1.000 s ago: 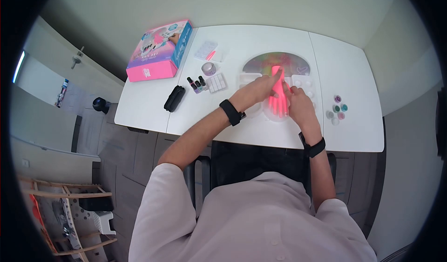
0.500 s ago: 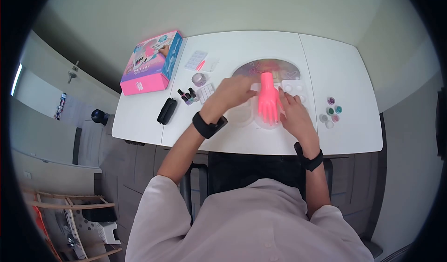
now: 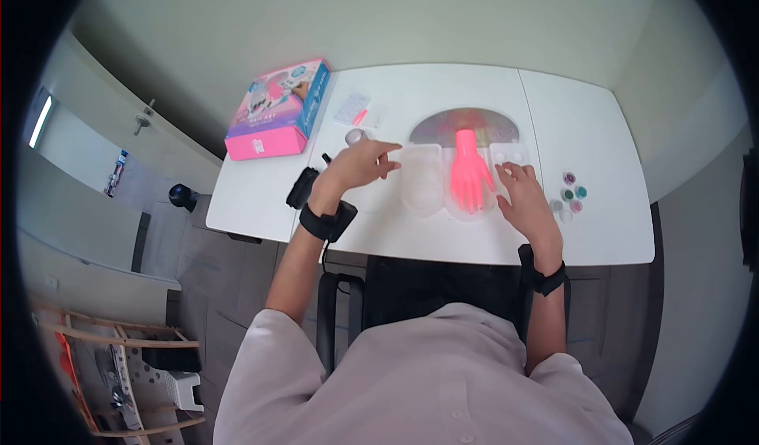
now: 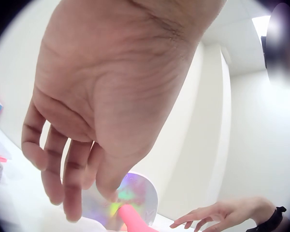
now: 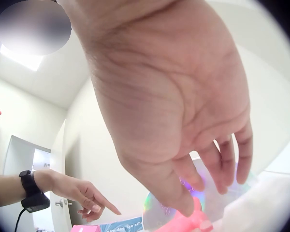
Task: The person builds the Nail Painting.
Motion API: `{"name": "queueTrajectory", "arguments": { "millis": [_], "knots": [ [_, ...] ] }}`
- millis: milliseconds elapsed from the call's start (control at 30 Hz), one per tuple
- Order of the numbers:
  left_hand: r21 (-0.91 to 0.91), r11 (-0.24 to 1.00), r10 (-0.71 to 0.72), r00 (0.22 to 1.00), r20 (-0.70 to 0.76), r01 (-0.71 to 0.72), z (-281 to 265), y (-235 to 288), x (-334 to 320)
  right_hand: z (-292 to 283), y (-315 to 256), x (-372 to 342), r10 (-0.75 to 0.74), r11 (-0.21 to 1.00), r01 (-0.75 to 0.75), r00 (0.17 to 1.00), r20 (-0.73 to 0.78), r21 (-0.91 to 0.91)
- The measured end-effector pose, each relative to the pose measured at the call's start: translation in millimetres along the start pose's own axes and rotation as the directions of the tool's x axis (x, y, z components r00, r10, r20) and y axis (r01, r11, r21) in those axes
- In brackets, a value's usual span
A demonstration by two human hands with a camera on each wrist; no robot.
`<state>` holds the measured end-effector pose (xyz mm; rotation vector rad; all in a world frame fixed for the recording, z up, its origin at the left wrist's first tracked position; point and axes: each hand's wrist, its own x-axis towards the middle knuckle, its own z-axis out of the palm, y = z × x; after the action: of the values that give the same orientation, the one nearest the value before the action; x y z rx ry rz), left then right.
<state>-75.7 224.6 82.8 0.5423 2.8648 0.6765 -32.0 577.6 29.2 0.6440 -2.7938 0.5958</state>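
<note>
- Straight ahead on the white tabletop [image 3: 601, 129], a pink model hand [image 3: 468, 172] lies along 12-to-6 o'clock, fingers toward 6.
- It sits at 10 o'clock from the nearer right hand [image 3: 530, 204], 3 o'clock from the left hand [image 3: 358, 167].
- Both hands are empty, fingers relaxed.

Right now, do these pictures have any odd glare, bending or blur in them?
Head view: corners go black and the white table looks bowed, as if through a wide lens. Left wrist view: the half-round panel throws a rainbow sheen, and an oval smudge covers the upper right. Right wrist view: the ceiling light is burnt out to plain white, below another oval smudge.
</note>
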Motion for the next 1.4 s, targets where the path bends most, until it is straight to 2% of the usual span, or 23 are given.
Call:
{"name": "queueTrajectory", "arguments": {
  "millis": [267, 400, 500, 567, 600, 633, 700, 733, 800, 833, 1000, 1067, 1100, 1133, 1200, 1267, 1300, 1333, 1400],
  "knots": [
    [-0.059, 0.995, -0.074, 0.997, 0.03, 0.076, -22.2, -20.0, -14.6, -2.6, -5.1, 4.6, -0.001, 1.0, 0.001, 1.0, 0.008, 0.014],
    [-0.195, 0.976, -0.088, 0.996, 0.028, 0.092, -47.8, -52.7, -1.8, -6.0, -8.8, 6.3, -0.002, 0.999, 0.001, 1.0, 0.025, 0.038],
    [-0.106, 0.989, -0.102, 0.994, 0.03, 0.104, -60.3, -97.6, 40.8, -9.1, -11.1, 11.5, -0.006, 0.999, 0.005, 0.999, 0.037, 0.032],
    [0.203, 0.979, 0.009, 1.0, 0.025, -0.014, -57.5, -136.7, 79.5, -11.6, -16.9, 15.8, -0.008, 0.999, 0.007, 0.999, 0.042, 0.033],
    [0.2, 0.98, 0.01, 1.0, 0.023, -0.014, -55.7, -158.1, 97.2, -15.0, -20.6, 17.3, -0.026, 1.0, 0.025, 0.997, 0.074, 0.011],
    [0.224, 0.975, -0.033, 0.996, 0.082, 0.014, -51.9, -179.6, 112.8, -18.6, -23.8, 17.5, -0.039, 0.999, 0.041, 0.993, 0.108, -0.013],
    [0.276, 0.956, -0.172, 0.953, 0.248, 0.101, -56.6, -191.1, 131.4, -23.5, -29.4, 17.5, -0.041, 0.999, 0.042, 0.99, 0.137, -0.003],
    [0.268, 0.959, -0.166, 0.952, 0.256, 0.095, -57.7, -193.2, 135.1, -26.5, -30.7, 16.2, -0.05, 0.999, 0.049, 0.985, 0.168, 0.013],
    [0.39, 0.907, -0.305, 0.887, 0.346, 0.159, -60.7, -201.0, 135.3, -33.9, -31.7, 14.3, -0.062, 0.998, 0.061, 0.982, 0.178, 0.012],
    [0.408, 0.909, -0.257, 0.882, 0.395, 0.082, -59.2, -204.0, 132.8, -36.4, -32.5, 10.3, -0.079, 0.997, 0.077, 0.979, 0.186, 0.019],
    [0.472, 0.876, -0.348, 0.809, 0.474, 0.1, -70.7, -192.4, 105.0, -34.2, -20.6, 4.1, -0.044, 0.999, 0.04, 0.983, 0.18, 0.024],
    [0.344, 0.935, -0.249, 0.843, 0.476, 0.082, -66.4, -206.7, 94.6, -37.8, -21.4, -0.3, -0.024, 0.999, 0.03, 0.979, 0.202, -0.023],
    [0.349, 0.935, -0.243, 0.832, 0.499, 0.064, -59.5, -209.1, 90.9, -38.7, -24.4, -3.2, -0.01, 1.0, 0.01, 0.981, 0.196, 0.001],
    [0.358, 0.929, -0.262, 0.852, 0.453, 0.096, -65.3, -207.9, 90.2, -39.1, -24.7, -4.2, 0.002, 1.0, -0.003, 0.984, 0.177, 0.002],
    [0.362, 0.923, -0.283, 0.869, 0.405, 0.132, -71.2, -207.0, 79.5, -40.2, -26.4, -7.1, -0.068, 0.998, 0.065, 0.987, 0.146, 0.026],
    [0.205, 0.97, -0.204, 0.906, 0.372, 0.134, -77.7, -199.0, 73.0, -44.2, -29.8, -7.6, -0.078, 0.996, 0.074, 0.989, 0.125, 0.04],
    [0.165, 0.976, -0.185, 0.933, 0.308, 0.14, -78.3, -194.6, 69.2, -47.1, -30.7, -8.0, -0.085, 0.995, 0.079, 0.99, 0.113, 0.056],
    [0.162, 0.979, -0.168, 0.938, 0.304, 0.123, -78.1, -191.8, 67.7, -48.4, -29.7, -8.3, -0.076, 0.997, 0.072, 0.991, 0.106, 0.041],
    [-0.071, 0.985, -0.131, 0.954, 0.27, 0.155, -77.5, -191.6, 65.2, -46.6, -25.0, -10.1, -0.099, 0.993, 0.094, 0.992, 0.076, 0.064]
  ]
}}
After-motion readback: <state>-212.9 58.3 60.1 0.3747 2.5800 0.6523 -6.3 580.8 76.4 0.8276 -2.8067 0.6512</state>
